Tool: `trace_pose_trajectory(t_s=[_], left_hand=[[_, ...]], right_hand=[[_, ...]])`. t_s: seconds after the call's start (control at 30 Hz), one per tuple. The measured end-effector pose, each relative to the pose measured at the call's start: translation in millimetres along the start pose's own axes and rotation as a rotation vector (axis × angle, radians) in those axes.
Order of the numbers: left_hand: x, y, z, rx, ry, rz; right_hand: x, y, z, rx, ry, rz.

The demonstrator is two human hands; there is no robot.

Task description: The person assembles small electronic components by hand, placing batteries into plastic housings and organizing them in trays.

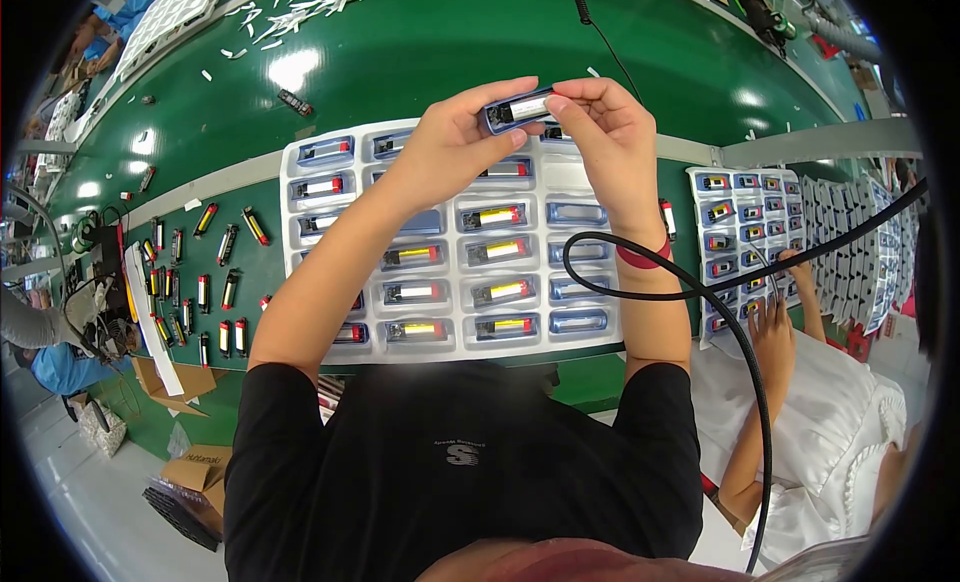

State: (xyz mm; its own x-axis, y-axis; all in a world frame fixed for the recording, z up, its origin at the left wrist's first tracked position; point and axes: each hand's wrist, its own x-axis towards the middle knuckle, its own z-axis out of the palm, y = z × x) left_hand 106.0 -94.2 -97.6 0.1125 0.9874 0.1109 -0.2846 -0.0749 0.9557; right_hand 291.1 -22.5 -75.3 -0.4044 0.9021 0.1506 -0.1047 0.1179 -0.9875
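Forearms cover part of the white tray [300, 147] on the green table [420, 52], so several of its pockets are hidden, and the tray's near edge is cut off by the person's black shirt [460, 472]. A black cable [740, 342] loops across the right forearm and the tray's right pockets. Print on the labels is too small to make out.

Most tray pockets hold a small dark module with a pale label and a red or yellow end; a few pockets at the right look empty. Loose modules [215, 282] lie in rows on the table left of the tray. A second tray [745, 237] of smaller parts sits to the right, where another person's hands [775, 332] rest on it. White scraps [290, 17] are scattered at the far side of the table.

Both hands are raised over the tray's far edge. The left hand [450, 142] pinches one module [520, 110] from the left, thumb below and fingers on top. The right hand [610, 137] clamps its other end with curled fingertips, a red band [645, 257] on the wrist. The module sits level between them, above the tray.
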Motion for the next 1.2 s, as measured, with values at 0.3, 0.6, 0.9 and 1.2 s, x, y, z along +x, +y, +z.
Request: trace_pose_trajectory(t_s=[0.3,0.6,0.9,1.2], left_hand=[[-2,-1,1,-0.028,0.034,0.005],[-17,23,-16,0.898,-0.026,0.302],[-29,37,-11,1.127,0.096,0.463],[-10,3,-7,0.129,0.158,0.119]], right_hand=[[4,19,7,-0.278,-0.026,-0.385],[0,-6,-8,-0.611,-0.379,-0.305],[-11,-5,9,-0.79,-0.254,-0.704],[-18,16,14,-0.124,-0.114,-0.247]])
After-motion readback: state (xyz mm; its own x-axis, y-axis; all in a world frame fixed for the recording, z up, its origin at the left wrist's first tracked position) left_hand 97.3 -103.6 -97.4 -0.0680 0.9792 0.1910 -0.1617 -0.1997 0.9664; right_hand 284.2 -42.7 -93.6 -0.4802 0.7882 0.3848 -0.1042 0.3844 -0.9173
